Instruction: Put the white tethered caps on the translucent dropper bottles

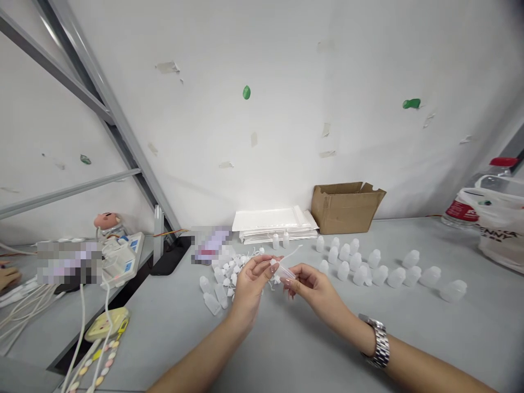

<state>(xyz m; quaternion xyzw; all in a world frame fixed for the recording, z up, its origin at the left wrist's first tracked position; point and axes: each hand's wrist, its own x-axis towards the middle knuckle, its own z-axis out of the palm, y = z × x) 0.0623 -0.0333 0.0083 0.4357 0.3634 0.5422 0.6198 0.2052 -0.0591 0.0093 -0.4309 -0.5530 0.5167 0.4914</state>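
Observation:
My left hand (249, 286) and my right hand (311, 286) meet above a grey table (262, 338). Between the fingertips of my right hand is a small translucent plastic dropper bottle (285, 272), lying nearly level. My left fingers pinch a small white dropper part with a thin white tube (290, 255) curving up to the right, near the bottle's mouth. Just left of my left hand lies a heap of small white tubed caps (227, 271). Several translucent bottles (347, 263) stand in loose rows to the right.
A cardboard box (346, 207) and a stack of white sheets (274, 225) stand against the wall. A plastic bag and a red-capped bottle (499, 213) sit far right. At left are a power strip (123, 259), cables, a toy figure (108, 224) and another person's hand (8, 275).

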